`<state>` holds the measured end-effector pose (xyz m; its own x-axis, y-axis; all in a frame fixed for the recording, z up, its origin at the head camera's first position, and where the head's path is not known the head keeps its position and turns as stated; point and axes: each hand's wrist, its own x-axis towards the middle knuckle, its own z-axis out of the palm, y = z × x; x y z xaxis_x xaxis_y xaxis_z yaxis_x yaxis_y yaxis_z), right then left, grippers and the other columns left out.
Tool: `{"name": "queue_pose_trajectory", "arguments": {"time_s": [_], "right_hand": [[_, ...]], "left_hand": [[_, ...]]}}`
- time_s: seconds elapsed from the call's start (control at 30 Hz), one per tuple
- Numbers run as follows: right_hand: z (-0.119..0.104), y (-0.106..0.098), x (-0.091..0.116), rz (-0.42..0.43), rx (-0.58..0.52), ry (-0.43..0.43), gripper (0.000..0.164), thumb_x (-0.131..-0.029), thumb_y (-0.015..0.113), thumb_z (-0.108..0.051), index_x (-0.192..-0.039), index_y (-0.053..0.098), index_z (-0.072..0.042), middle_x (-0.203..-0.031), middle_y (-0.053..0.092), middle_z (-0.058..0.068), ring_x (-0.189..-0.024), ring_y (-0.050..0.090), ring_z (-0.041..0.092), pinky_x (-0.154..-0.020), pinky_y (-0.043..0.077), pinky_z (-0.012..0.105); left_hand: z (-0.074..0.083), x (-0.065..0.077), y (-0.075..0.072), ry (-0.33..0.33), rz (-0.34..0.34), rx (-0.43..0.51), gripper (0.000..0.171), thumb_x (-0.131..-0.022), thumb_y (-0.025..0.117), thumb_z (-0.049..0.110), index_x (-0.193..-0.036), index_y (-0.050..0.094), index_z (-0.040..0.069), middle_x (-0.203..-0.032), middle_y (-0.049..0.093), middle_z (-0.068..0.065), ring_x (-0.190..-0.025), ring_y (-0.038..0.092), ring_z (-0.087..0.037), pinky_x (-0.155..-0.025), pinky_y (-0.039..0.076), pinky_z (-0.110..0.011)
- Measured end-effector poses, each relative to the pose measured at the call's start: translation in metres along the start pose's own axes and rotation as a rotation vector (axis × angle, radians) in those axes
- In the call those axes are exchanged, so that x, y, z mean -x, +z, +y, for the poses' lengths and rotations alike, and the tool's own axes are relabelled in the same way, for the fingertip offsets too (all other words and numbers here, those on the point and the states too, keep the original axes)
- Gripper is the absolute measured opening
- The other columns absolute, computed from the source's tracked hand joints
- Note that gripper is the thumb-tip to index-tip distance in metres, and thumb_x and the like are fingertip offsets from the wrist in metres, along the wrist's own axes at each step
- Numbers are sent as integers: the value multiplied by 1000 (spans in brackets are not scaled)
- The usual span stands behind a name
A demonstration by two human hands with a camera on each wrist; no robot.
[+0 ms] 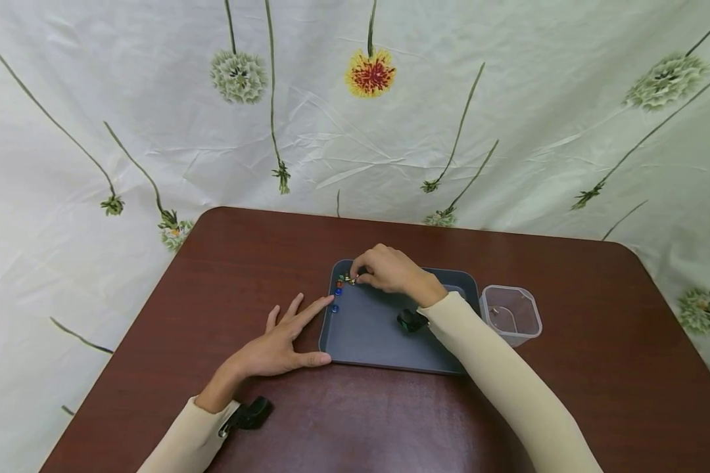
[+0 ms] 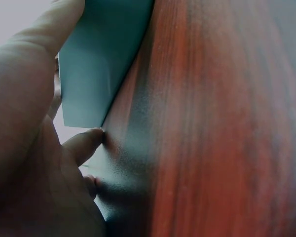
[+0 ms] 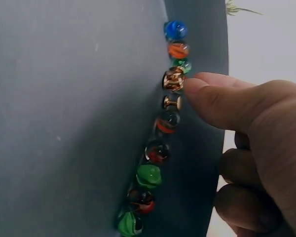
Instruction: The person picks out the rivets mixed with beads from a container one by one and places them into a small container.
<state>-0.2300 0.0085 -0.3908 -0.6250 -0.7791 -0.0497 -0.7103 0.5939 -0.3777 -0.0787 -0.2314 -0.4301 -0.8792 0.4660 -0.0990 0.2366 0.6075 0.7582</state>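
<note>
A dark grey tray (image 1: 384,335) lies on the table. My left hand (image 1: 281,345) is spread at its left side, index fingertip and thumb at the rim; the left wrist view shows the thumb along the tray wall (image 2: 98,64). Over the far left corner, my right hand (image 1: 390,270) pinches a small gold stud (image 3: 173,81) between thumb and index finger. A second gold stud (image 3: 172,102) lies beside it. Glass marbles line the tray's edge: a blue marble (image 3: 176,30), an orange one (image 3: 178,49), a green swirled one (image 3: 149,176) and several more. The right hand hides part of the row in the head view.
A clear plastic tub (image 1: 511,315) stands against the tray's right side, with a small gold piece (image 1: 494,310) inside. The brown table (image 1: 242,263) ends at a white floral cloth (image 1: 331,131) behind. My right forearm crosses the tray's right part.
</note>
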Motion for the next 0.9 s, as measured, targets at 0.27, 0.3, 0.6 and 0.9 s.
{"name": "queue_pose_trajectory", "arguments": {"time_s": [0.27,0.3,0.6,0.9], "right_hand": [[0,6,-5,44,48,-14,14,-97,68,-19,-108,78,-18,-106,76,-3,-80,67,10,-66,54,25],[0,7,-5,48,52,-15,14,-97,68,-19,-108,78,-18,-107,76,-3,-83,68,10,-68,55,25],[-2,9,-5,53,90,-11,14,-97,69,-20,-107,78,-19,-107,76,-3,-85,69,12,-70,56,27],[-1,11,-7,56,103,-7,15,-96,70,-21,-108,78,-19,-108,76,-2,-87,70,13,-71,57,29]], "left_hand": [[-1,-1,0,10,8,-3,91,-90,74,46,-161,20,31,-167,21,-10,-153,-7,-45,-110,-14,-72],[-1,-1,0,10,8,-5,91,-90,74,46,-161,20,31,-167,21,-10,-154,-7,-45,-110,-14,-72],[0,1,0,4,7,-11,93,-89,75,46,-162,19,31,-167,20,-9,-154,-7,-44,-110,-14,-71],[2,1,0,-5,4,-12,92,-89,75,46,-161,19,33,-167,21,-5,-154,-7,-42,-111,-14,-71]]}}
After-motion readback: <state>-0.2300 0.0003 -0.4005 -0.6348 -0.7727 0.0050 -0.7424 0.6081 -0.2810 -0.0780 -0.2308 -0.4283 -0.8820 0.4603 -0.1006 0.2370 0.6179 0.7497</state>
